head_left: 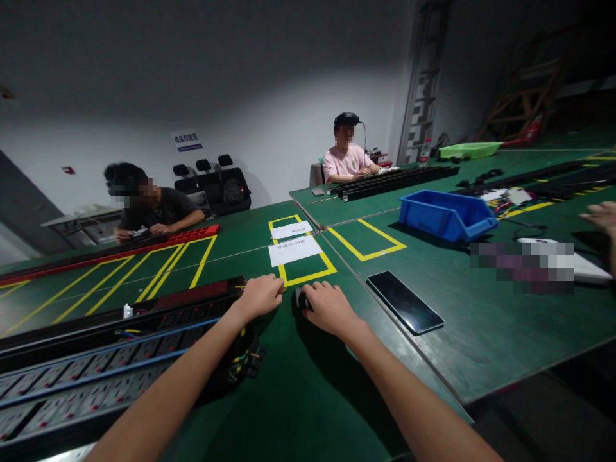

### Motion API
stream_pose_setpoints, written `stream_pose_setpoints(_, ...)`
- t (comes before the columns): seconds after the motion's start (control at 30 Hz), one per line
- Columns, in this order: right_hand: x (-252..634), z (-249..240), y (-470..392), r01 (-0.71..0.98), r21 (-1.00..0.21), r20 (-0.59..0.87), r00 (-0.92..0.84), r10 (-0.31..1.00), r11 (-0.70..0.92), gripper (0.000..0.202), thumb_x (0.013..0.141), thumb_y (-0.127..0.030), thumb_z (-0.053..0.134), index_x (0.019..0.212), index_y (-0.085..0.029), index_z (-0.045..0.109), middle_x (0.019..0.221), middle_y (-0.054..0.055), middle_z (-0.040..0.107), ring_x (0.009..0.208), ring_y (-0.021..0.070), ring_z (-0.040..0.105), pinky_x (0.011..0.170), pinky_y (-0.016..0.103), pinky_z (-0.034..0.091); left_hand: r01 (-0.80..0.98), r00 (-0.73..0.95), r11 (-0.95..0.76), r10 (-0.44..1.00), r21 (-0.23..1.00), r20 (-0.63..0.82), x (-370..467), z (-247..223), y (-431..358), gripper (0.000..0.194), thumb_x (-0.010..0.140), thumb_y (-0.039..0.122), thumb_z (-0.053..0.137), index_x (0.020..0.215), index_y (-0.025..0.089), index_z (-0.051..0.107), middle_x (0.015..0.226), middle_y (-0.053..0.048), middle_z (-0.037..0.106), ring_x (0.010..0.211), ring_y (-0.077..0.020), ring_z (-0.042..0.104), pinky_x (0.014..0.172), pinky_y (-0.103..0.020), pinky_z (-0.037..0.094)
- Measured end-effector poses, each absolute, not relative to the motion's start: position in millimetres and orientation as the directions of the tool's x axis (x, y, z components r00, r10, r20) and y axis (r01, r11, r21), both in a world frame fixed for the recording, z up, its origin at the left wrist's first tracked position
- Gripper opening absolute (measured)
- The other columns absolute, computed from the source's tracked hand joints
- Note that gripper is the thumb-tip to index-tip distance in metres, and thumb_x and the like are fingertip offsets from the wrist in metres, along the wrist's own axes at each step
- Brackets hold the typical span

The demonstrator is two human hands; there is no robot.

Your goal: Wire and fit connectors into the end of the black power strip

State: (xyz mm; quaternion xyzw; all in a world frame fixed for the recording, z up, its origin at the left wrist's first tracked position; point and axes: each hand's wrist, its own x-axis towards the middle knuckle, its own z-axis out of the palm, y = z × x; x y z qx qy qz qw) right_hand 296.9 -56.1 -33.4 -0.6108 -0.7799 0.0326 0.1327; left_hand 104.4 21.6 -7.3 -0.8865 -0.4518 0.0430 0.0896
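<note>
A small black part (299, 303) is on the green table (298, 391), under the fingers of the right hand (331, 309), which curl over it and grip it. The left hand (262, 294) is just beside it, its fingers bent inward near the end of a long black strip (192, 296); whether it pinches anything I cannot tell.

Below the left forearm lie long socket strips (96, 366), side by side with blue edges between them, and loose yellow and green wires (239, 360) stick out at their near end. A white plug (128, 311) sits further left.

Beyond the hands, two white paper sheets (294, 251) lie over a yellow tape outline (310, 278). To the right there is a phone (407, 303) – lying flat, screen dark – and past it a blue bin (445, 218). At the right edge another person's hand (604, 215) shows, near a white object (584, 264).

Across the tables two people sit at work: one in a dark shirt (168, 208) behind a red strip (199, 235), one in a pink shirt (349, 160) behind black rails (385, 183). Black seats (235, 186) stand by the wall.
</note>
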Motion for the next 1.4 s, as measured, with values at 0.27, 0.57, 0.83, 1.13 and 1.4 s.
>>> stream_pose_setpoints(0.27, 296.4, -35.6, -55.8, 0.943, -0.203, 0.166, -0.232, 0.959, 0.263, 0.03, 0.088, -0.028, 0.059, 0.116, -0.019, 0.062, 0.117, 0.015, 0.068, 0.111, 0.0327, 0.059, 0.086, 0.042, 0.044, 0.788, 0.588, -0.583, 0.808, -0.197, -0.036, 104.4, -12.6, 25.8, 0.017, 0.092, 0.02, 0.048, 0.101, 0.02, 0.062, 0.104, -0.011, 0.063, 0.088, -0.0246, 0.065, 0.072, -0.034, 0.05)
stream_pose_setpoints(0.57, 295.7, -35.8, -57.0, 0.944, -0.198, 0.157, -0.233, 0.96, 0.262, 0.031, 0.089, -0.026, 0.059, 0.118, -0.019, 0.061, 0.116, 0.014, 0.068, 0.111, 0.0319, 0.06, 0.087, 0.041, 0.045, 0.735, 0.645, -0.602, 0.762, -0.312, 0.052, 95.9, -18.2, 23.5, 0.018, 0.093, 0.02, 0.051, 0.101, 0.021, 0.068, 0.1, -0.011, 0.067, 0.097, -0.0281, 0.061, 0.081, -0.038, 0.045)
stream_pose_setpoints(0.83, 296.8, -37.3, -56.4, 0.943, -0.191, 0.161, -0.245, 0.956, 0.273, 0.033, 0.088, -0.028, 0.06, 0.12, -0.019, 0.061, 0.117, 0.014, 0.068, 0.112, 0.0313, 0.059, 0.085, 0.039, 0.045, 0.75, 0.642, -0.605, 0.763, -0.268, 0.074, 86.0, -19.8, 23.6, 0.022, 0.097, 0.02, 0.046, 0.095, 0.019, 0.067, 0.095, -0.012, 0.066, 0.093, -0.0257, 0.06, 0.079, -0.035, 0.043)
stream_pose_setpoints(1.13, 296.4, -36.1, -57.1, 0.944, -0.191, 0.148, -0.243, 0.959, 0.269, 0.032, 0.09, -0.03, 0.061, 0.12, -0.019, 0.061, 0.117, 0.014, 0.067, 0.111, 0.0308, 0.06, 0.086, 0.037, 0.045, 0.787, 0.599, -0.569, 0.798, -0.237, 0.071, 75.8, -19.4, 20.9, 0.016, 0.092, 0.021, 0.053, 0.1, 0.022, 0.066, 0.099, -0.008, 0.068, 0.094, -0.025, 0.062, 0.078, -0.034, 0.044)
stream_pose_setpoints(1.4, 296.4, -36.3, -55.9, 0.942, -0.194, 0.144, -0.251, 0.957, 0.275, 0.034, 0.089, -0.029, 0.061, 0.121, -0.019, 0.061, 0.118, 0.014, 0.067, 0.112, 0.0308, 0.06, 0.086, 0.037, 0.046, 0.747, 0.651, -0.62, 0.756, -0.239, 0.073, 75.3, -16.0, 20.7, 0.019, 0.096, 0.019, 0.046, 0.097, 0.021, 0.064, 0.096, -0.009, 0.067, 0.09, -0.0231, 0.062, 0.077, -0.032, 0.044)
